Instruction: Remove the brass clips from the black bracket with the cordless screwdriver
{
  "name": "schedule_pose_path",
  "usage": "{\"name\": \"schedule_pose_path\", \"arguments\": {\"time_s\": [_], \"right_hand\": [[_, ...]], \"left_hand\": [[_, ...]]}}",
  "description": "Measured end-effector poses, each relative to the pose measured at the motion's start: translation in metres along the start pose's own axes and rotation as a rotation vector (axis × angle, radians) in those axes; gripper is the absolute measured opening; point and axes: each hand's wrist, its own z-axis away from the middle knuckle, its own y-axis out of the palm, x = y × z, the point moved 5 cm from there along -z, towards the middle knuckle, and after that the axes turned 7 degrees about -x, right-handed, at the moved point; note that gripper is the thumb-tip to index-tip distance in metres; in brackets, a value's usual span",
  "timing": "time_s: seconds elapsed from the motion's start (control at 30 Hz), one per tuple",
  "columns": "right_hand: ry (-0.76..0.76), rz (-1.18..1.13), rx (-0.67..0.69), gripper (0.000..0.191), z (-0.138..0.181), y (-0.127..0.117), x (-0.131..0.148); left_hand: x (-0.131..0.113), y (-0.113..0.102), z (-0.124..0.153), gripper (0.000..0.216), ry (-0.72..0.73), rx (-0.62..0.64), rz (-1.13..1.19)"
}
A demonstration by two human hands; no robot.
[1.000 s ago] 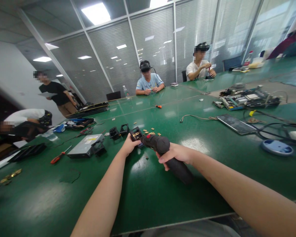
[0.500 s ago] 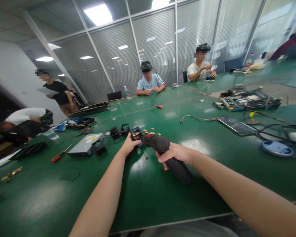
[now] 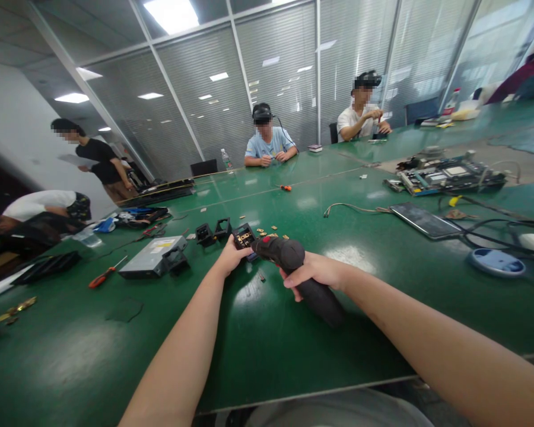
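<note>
My left hand (image 3: 231, 257) is closed on a small black plastic housing (image 3: 242, 233) with brass-coloured contacts inside, holding it at the table. A black cordless drill (image 3: 291, 254) with a red switch is gripped by my right hand (image 3: 310, 273). The drill's nose points left at the housing; whether its tip touches a screw is too small to tell. Just beyond lie several small brass pieces (image 3: 273, 228). Nearer me is a small metal part (image 3: 261, 276). Two empty black frames (image 3: 204, 235) stand left of the housing.
To the left are a grey disc drive (image 3: 149, 256) with a black frame against it, and an orange screwdriver (image 3: 102, 279). On the right lie a tablet-like device (image 3: 423, 220), a circuit board (image 3: 449, 175), cables and a blue round dish (image 3: 496, 262). Co-workers (image 3: 269, 142) sit across the green table.
The view has shifted slightly. Both hands keep their hold on the housing and the drill, with the drill's nose still at the housing.
</note>
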Motion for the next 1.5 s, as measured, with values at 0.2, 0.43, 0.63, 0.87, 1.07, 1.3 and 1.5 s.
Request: {"name": "schedule_pose_path", "arguments": {"time_s": [0.2,0.43,0.63,0.87,1.07,1.3,1.5], "right_hand": [[-0.016,-0.002,0.020,0.027,0.0003,0.0005,0.0006],[-0.013,-0.005,0.034,0.027,-0.0002,0.0000,-0.0004],[0.009,0.007,0.043,0.028,-0.0013,-0.0027,-0.0032],[0.003,0.006,0.050,0.028,-0.0008,-0.0028,-0.0030],[-0.017,0.003,0.051,0.027,-0.0010,-0.0022,-0.0026],[-0.021,0.007,0.049,0.025,0.0000,-0.0018,-0.0011],[-0.010,0.018,0.049,0.026,-0.0011,-0.0037,-0.0038]], "left_hand": [[0.0022,-0.0010,-0.0017,0.074,0.001,0.001,0.007],[0.0042,-0.0018,-0.0032,0.078,0.000,-0.019,0.002],[0.0047,-0.0007,-0.0032,0.076,0.002,-0.011,0.003],[0.0023,-0.0001,-0.0017,0.075,0.009,-0.008,-0.006],[0.0052,-0.0010,-0.0034,0.076,0.001,-0.014,-0.004],[0.0058,-0.0004,-0.0047,0.078,0.008,-0.002,0.006],[0.0062,-0.0003,-0.0050,0.077,0.004,-0.006,0.005]]}}
